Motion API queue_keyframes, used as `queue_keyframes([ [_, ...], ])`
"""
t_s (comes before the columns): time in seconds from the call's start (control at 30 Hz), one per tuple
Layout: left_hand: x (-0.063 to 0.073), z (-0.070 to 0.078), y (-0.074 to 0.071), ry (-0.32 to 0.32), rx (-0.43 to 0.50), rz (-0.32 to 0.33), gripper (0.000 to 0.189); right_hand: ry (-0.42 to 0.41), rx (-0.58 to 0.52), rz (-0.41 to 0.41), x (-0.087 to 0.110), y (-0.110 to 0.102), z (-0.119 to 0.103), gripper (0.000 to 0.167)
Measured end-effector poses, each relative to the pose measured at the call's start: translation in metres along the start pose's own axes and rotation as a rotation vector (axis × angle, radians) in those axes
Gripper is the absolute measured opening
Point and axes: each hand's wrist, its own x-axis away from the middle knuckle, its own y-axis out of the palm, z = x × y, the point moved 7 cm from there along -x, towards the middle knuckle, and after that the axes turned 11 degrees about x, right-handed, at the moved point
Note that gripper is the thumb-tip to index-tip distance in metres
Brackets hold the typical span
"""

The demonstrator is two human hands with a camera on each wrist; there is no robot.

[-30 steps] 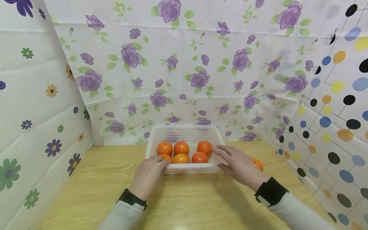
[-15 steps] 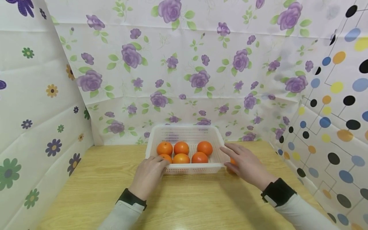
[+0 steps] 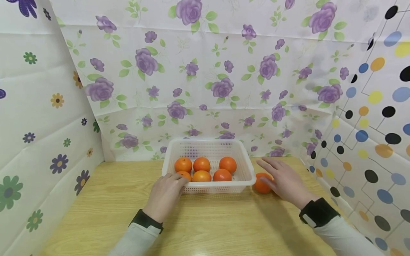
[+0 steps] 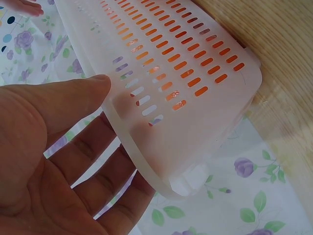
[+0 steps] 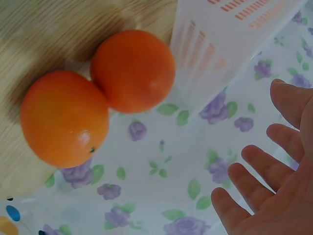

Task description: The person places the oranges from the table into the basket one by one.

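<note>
A white perforated plastic basket (image 3: 221, 184) stands on the table with several oranges (image 3: 201, 165) in two rows. My left hand (image 3: 166, 195) grips its front left rim, thumb (image 4: 80, 98) on the outer side and fingertips inside, as the left wrist view shows. Right of the basket lies a reddish orange (image 3: 262, 185), and my right hand (image 3: 288, 181) hovers over it with fingers spread, holding nothing. In the right wrist view a second, lighter orange (image 5: 63, 120) sits against the reddish one; the right hand hides it in the head view.
A wooden table (image 3: 205, 224) carries everything. Behind it hangs a flowered sheet (image 3: 205, 89), with a dotted sheet (image 3: 368, 135) on the right and another flowered sheet (image 3: 48, 135) on the left. Inside the basket, a gap shows at the middle back and along the right end.
My right hand has moved right, from over the basket's right end to over the oranges beside it, uncovering the reddish one. The left hand and the basket have stayed put.
</note>
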Motion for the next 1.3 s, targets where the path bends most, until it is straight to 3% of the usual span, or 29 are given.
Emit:
queue_keyframes([
  [0.27, 0.0, -0.001, 0.001, 0.009, -0.004, 0.006, 0.019, 0.067, -0.008, -0.014, 0.009, 0.005, 0.022, 0.065],
  [0.63, 0.0, -0.003, 0.002, 0.011, -0.001, 0.007, 0.019, 0.071, 0.0, 0.008, 0.025, 0.016, 0.043, 0.068],
  [1.0, 0.001, -0.004, 0.003, 0.003, 0.013, -0.002, 0.018, 0.162, -0.023, -0.126, 0.039, 0.031, 0.057, 0.061],
  [1.3, 0.0, -0.003, 0.003, 0.0, 0.001, -0.003, 0.018, 0.19, -0.03, -0.171, 0.047, 0.038, 0.058, 0.059],
])
